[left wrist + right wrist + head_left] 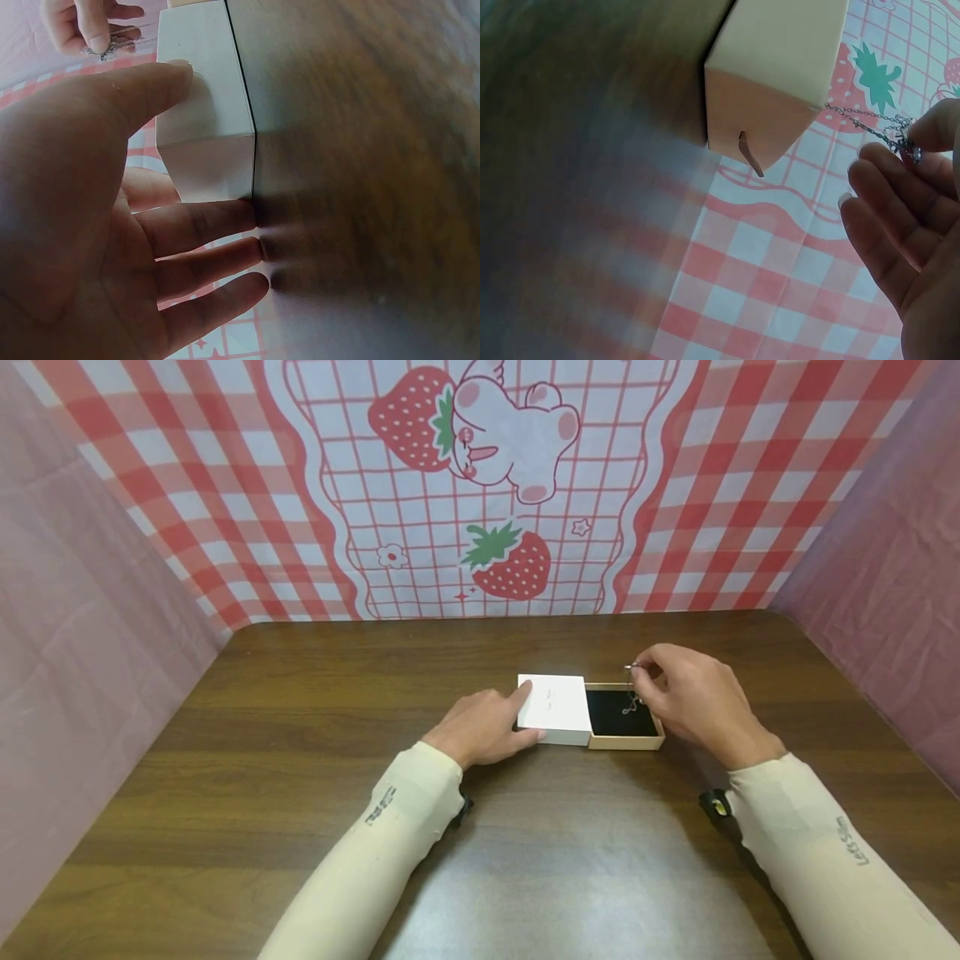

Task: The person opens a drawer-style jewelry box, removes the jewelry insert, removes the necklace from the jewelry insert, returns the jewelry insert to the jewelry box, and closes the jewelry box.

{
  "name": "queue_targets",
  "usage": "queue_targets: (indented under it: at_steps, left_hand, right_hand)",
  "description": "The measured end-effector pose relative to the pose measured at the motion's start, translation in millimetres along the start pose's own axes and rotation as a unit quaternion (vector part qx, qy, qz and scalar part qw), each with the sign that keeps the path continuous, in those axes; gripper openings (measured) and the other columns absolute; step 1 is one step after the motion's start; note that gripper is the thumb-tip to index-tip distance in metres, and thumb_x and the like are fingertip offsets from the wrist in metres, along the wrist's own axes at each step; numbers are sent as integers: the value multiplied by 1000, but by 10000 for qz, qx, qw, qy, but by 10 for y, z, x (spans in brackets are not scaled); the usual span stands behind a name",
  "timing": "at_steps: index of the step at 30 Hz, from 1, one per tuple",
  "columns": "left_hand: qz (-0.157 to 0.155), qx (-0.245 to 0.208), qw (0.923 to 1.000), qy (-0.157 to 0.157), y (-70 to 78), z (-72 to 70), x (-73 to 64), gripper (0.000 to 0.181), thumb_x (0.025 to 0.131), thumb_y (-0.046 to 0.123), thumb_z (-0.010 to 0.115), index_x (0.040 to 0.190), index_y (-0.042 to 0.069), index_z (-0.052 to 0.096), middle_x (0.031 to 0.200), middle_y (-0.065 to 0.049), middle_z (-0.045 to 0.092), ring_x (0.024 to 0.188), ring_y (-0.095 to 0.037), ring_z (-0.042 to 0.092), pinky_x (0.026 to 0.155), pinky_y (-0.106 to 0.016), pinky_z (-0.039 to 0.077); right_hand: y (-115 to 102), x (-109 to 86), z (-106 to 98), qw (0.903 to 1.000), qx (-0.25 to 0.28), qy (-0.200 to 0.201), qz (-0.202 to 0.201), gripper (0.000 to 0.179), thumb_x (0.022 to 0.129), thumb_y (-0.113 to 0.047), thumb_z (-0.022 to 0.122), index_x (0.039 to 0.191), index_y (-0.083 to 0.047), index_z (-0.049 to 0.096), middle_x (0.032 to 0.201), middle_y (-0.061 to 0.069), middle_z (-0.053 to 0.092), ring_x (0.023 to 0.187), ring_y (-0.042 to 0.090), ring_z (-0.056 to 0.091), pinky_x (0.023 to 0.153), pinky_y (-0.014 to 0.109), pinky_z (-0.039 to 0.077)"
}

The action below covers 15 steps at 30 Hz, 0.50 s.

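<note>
A white jewellery box (557, 708) lies on the table with its tan drawer (626, 743) pulled out to the right. Black padding (609, 714) lines the drawer. My left hand (483, 727) holds the box's left end, thumb on the front side and index finger on top; its other fingers extend fairly straight past the end in the left wrist view. Over the drawer, my right hand (697, 693) pinches a fine silver chain (870, 129) between thumb and index finger. Part of the chain hangs down to the padding. Whether it is a necklace or a bracelet I cannot tell.
A small brown ribbon tab (751, 155) sticks out of the drawer's end. Brown wooden table (300, 735) surrounds the box. Behind it hangs a red-and-white checked cloth (300, 527) with strawberries, and pink cloth (877, 568) flanks the table.
</note>
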<state>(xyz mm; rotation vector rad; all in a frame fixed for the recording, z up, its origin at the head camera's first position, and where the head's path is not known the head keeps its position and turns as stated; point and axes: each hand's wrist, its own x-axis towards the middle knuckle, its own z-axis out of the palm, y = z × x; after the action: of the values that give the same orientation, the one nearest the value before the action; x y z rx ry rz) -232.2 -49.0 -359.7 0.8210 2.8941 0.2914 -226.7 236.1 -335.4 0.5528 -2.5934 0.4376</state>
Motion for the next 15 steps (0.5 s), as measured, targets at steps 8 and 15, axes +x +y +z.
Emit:
queue_targets:
  at_steps: [8,15]
  left_hand:
    - [40,16,10000,29,-8,-1,0,79,99,56,53,159,12,28,121,-11,67,94,-14,60,92,-38,50]
    - [13,20,10000,16,-3,-2,3,79,99,56,53,160,12,27,122,-11,67,96,-14,60,93,-37,49]
  right_hand:
    - [-10,-2,-8,9995,-41,319,-15,15,92,-17,69,100,-5,70,88,8,70,72,21,63,65,47,54]
    - [-10,-5,1,9992,35,384,-74,14,91,-17,70,100,-5,70,88,8,70,73,22,64,65,47,54]
